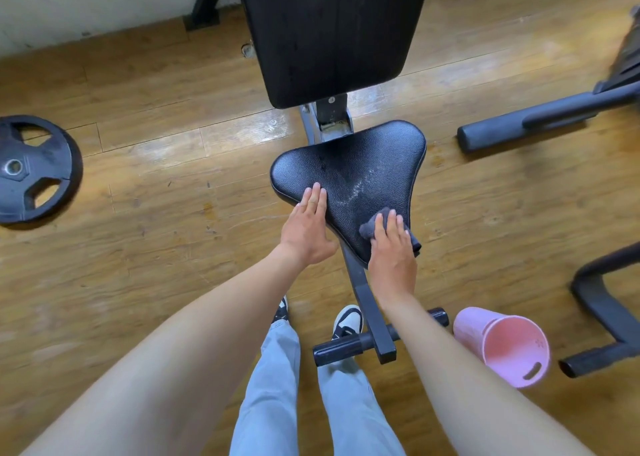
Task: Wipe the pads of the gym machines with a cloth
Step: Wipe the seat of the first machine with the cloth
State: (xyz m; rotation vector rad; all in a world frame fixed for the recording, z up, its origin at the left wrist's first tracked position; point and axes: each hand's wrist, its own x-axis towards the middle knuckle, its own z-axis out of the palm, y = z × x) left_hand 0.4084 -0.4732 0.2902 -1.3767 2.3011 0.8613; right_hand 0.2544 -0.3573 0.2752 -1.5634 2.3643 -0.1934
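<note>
A black triangular seat pad [363, 164] of a gym bench lies below me, with a whitish smear across its middle. Beyond it rises the black back pad [332, 32]. My left hand [308, 227] rests flat on the seat pad's left edge, fingers straight. My right hand [391, 247] presses a dark grey cloth [370, 228] flat onto the near right corner of the seat pad; the cloth sticks out on both sides of the hand.
A pink plastic bucket [502, 348] lies on its side on the wooden floor at my right, by the bench's foot bar [349, 346]. A black weight plate [31, 171] lies at the left. Dark frames of other machines [540, 123] stand at the right.
</note>
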